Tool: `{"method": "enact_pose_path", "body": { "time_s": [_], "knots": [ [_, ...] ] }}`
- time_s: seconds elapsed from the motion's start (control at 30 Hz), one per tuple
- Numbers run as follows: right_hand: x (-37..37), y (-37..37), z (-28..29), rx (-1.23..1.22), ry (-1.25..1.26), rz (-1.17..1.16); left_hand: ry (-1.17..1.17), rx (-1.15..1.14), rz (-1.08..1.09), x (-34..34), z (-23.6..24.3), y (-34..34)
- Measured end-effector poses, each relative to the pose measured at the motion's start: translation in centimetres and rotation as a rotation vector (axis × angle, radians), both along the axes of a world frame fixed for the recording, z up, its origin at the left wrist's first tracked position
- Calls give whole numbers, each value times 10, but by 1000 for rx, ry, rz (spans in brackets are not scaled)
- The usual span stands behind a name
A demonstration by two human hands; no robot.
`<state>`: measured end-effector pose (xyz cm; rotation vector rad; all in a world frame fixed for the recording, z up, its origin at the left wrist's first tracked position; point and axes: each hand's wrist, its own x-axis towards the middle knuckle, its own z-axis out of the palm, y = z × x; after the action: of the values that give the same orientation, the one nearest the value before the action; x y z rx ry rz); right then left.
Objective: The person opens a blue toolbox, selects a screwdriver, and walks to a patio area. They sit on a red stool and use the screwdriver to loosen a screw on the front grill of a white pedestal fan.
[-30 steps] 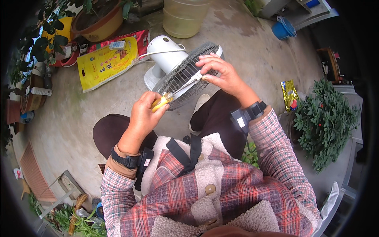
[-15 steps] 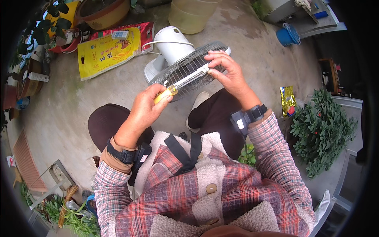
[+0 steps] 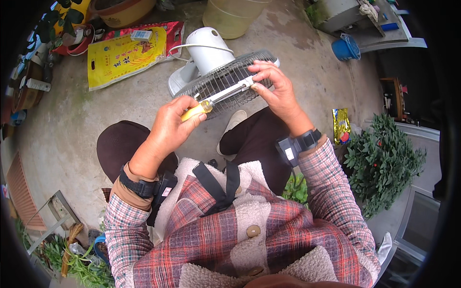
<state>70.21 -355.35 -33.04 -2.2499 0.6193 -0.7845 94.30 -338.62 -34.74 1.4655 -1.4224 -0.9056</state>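
Note:
My left hand (image 3: 169, 126) is closed round the yellow handle of a screwdriver (image 3: 196, 111). Its shaft points up and right, along a white strip at the rim of the fan's wire guard (image 3: 206, 87). With fingers and thumb bent, my right hand (image 3: 282, 100) grips the guard's rim beside a white clip (image 3: 247, 82) near the screwdriver's tip. The tip's exact contact is too small to make out. Behind the guard, the white fan housing (image 3: 210, 52) leans on its base (image 3: 180, 79), a cable looped over it.
A yellow and red bag (image 3: 108, 65) with a small box (image 3: 141, 35) on it lies at the far left. Flowerpots and a pale tub (image 3: 234, 17) stand behind. To the right are a blue bucket (image 3: 345, 47), a gold packet (image 3: 341, 126) and a leafy plant (image 3: 384, 161).
The whole view has shifted slightly. Both hands keep nearly the same hold, and the screwdriver still lies along the guard's rim, its handle turned a little.

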Motion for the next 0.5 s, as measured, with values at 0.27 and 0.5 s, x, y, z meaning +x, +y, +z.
{"method": "enact_pose_path", "body": {
  "time_s": [0.27,0.5],
  "knots": [
    [0,1,2,-29,-8,-12,-1,60,-23,1,3,1],
    [1,2,2,-36,-28,-8,191,131,-3,-3,2,-1]
  ]
}}
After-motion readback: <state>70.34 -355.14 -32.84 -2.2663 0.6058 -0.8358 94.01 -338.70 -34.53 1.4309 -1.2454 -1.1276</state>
